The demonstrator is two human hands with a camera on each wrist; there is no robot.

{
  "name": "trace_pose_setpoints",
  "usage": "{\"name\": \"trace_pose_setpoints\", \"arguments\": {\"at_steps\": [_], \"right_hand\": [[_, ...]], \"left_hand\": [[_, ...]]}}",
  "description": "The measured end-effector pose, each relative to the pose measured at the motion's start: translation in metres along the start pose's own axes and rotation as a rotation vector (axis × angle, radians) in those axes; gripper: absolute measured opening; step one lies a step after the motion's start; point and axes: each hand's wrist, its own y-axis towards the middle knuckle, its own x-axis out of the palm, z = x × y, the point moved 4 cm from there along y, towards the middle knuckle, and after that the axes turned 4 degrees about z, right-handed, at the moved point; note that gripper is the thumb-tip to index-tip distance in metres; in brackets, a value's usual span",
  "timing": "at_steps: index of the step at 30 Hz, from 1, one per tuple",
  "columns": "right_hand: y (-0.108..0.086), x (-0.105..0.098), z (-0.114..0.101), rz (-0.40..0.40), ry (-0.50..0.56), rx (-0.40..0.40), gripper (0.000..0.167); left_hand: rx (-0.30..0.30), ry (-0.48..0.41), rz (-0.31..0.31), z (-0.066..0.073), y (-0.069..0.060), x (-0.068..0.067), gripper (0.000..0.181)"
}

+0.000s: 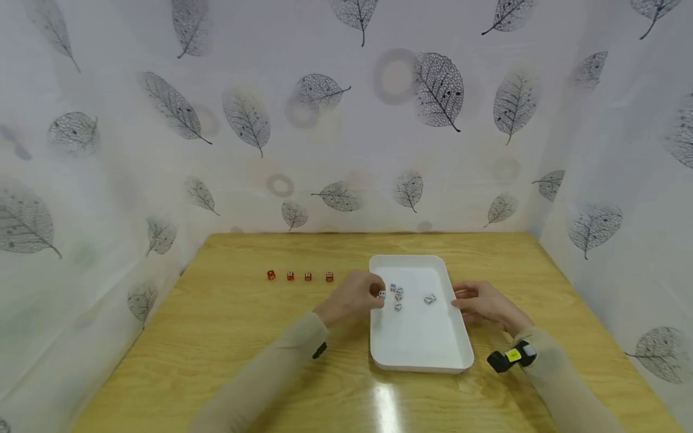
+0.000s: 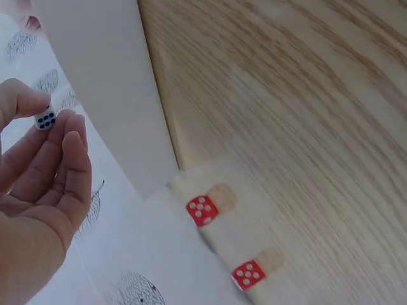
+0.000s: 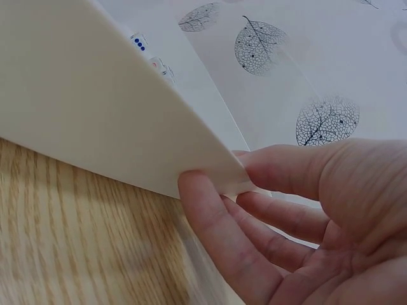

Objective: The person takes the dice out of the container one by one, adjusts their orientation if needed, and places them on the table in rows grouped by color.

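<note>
My left hand [image 1: 352, 296] pinches white die [image 1: 382, 294], 10 o'clock of tray [image 1: 422, 343]; my right hand [image 1: 489, 304] grips tray side, 3 o'clock. Best: light fingertip pinch, tray steady.

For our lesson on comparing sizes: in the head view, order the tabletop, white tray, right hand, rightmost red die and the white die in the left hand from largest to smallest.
1. Tabletop
2. White tray
3. Right hand
4. Rightmost red die and the white die in the left hand: too alike to rank.

the head view looks down; closer wrist views share the tray [image 1: 422, 329].
</note>
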Motion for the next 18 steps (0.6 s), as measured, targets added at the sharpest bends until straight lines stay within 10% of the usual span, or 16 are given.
{"name": "trace_pose_setpoints", "arguments": {"at_steps": [18], "right_hand": [[0.001,-0.001,0.002,0.002,0.006,0.015,0.062]], "left_hand": [[-0.11,0.024,0.021,-0.05,-0.006,-0.024,0.005]]}}
